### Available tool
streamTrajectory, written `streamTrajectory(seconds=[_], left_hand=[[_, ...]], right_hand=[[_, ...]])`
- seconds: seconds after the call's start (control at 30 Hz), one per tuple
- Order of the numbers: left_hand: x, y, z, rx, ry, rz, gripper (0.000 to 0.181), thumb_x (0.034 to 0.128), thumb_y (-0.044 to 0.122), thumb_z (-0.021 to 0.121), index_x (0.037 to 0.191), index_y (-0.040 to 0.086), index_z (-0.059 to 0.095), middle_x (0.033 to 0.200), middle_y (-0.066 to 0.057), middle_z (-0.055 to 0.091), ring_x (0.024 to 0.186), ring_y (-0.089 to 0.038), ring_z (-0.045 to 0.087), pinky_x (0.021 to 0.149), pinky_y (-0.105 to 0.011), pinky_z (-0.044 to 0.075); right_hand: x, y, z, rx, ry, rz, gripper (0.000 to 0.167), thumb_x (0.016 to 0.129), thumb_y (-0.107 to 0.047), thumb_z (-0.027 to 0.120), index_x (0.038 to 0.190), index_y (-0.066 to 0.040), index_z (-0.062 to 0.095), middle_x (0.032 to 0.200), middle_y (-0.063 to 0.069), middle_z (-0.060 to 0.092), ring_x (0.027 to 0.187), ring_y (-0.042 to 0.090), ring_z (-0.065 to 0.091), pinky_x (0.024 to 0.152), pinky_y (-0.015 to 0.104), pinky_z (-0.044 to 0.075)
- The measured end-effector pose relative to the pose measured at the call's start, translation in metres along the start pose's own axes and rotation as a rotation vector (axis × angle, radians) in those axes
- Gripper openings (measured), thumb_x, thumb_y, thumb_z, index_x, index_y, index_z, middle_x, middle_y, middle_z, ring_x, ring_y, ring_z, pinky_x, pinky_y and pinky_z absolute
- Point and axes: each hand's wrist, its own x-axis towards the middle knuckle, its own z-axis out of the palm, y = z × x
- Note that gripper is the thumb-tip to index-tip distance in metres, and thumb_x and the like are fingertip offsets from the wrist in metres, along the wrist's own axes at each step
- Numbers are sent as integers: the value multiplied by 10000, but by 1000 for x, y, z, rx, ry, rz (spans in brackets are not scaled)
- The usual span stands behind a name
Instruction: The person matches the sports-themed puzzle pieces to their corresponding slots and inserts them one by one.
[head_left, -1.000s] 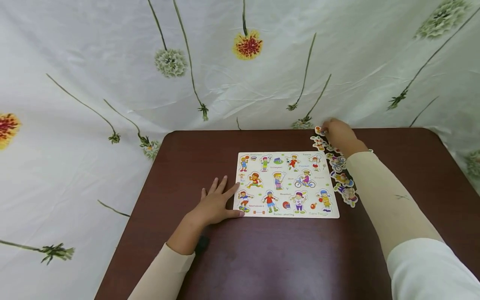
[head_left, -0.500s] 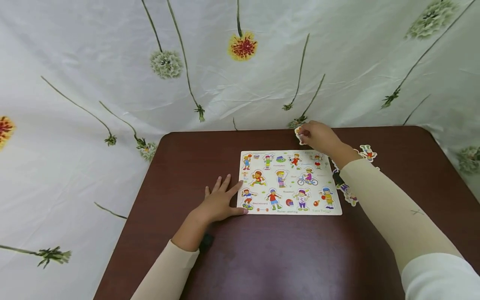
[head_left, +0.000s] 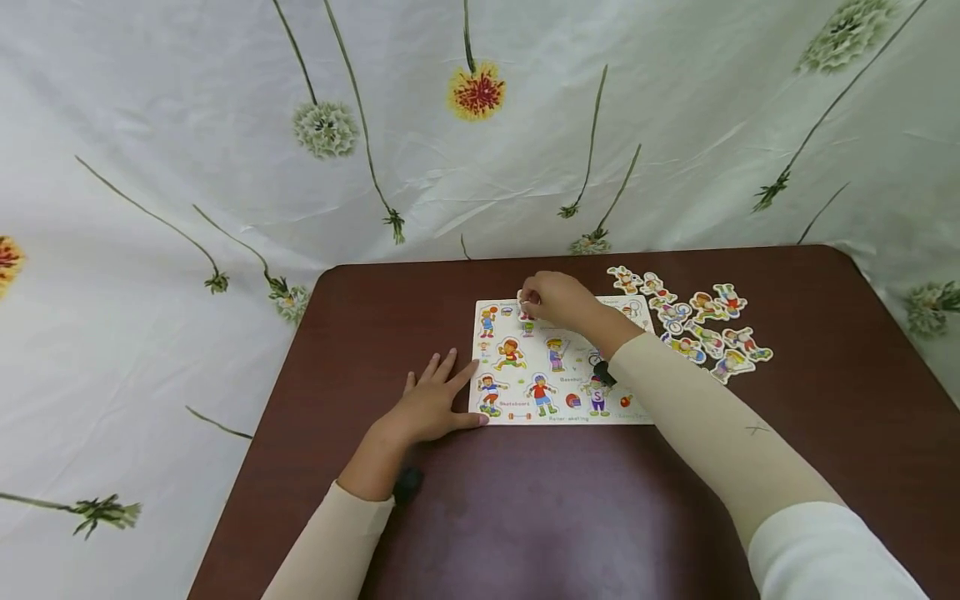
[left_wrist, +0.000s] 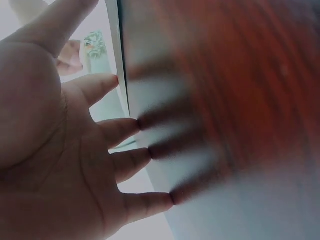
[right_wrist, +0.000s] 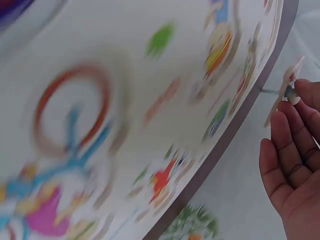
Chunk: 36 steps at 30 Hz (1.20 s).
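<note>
A white puzzle board point(head_left: 577, 400) printed with children playing sports lies on the dark wooden table. My left hand point(head_left: 429, 408) rests spread at the board's left edge, thumb at its lower corner. In the left wrist view the left hand's fingers point(left_wrist: 127, 165) are straight, their tips on the tabletop. Over the board's top row, my right hand point(head_left: 558, 300) pinches a small puzzle piece point(head_left: 522, 307) by its knob. The right wrist view shows that piece point(right_wrist: 286, 90) between thumb and fingertips, held above the board; its picture is mostly hidden.
Several loose figure-shaped puzzle pieces point(head_left: 705, 333) lie scattered on the table right of the board. Behind the table's back edge hangs a white flowered cloth point(head_left: 420, 150). The right forearm covers the board's right part.
The right hand has picked up a puzzle piece from the far end of the loose ones and carried it left, over the board's top row. The left hand has stayed at the board's edge.
</note>
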Motion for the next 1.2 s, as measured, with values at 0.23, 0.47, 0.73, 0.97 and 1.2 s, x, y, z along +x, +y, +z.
streamTrajectory(seconds=[0.23,0.47,0.73,0.97,1.2], left_hand=[[1,2,-3,12,-17,3,928,893,612,674,1630,322,191,1718,-132,18,1588,-389,-7,1198,-739,56],[1,3,-3,18,-26,8,931,892,613,675,1631,316,193,1717,-140,23,1588,-391,6,1197,-740,64],[-1,1,-3,8,-23,2,920,890,598,687,1627,314,213,1717,-143,36,1588,-390,14,1197,-739,58],[-3,1,-3,0,-18,3,921,888,591,694,1626,306,223,1716,-147,42,1588,-391,12,1198,-739,60],[-2,2,-2,3,-21,0,923,888,605,685,1627,322,210,1718,-133,31,1589,-383,5,1203,-732,58]], right_hand=[[20,-30,18,6,-61,-9,144,1010,-249,635,1051,-126,696,961,30,654,828,166,568,765,316,487],[36,-42,34,-1,-100,-3,116,996,-244,653,993,-134,688,899,10,651,790,145,550,744,290,469],[44,-48,41,6,-124,43,136,1003,-233,643,961,-110,681,902,24,671,792,152,567,745,282,483],[45,-49,43,17,-133,65,142,1007,-234,637,960,-104,669,898,25,662,792,154,571,726,261,477],[39,-46,43,159,-93,110,145,995,-253,653,987,-108,663,913,32,640,796,163,554,716,261,452]])
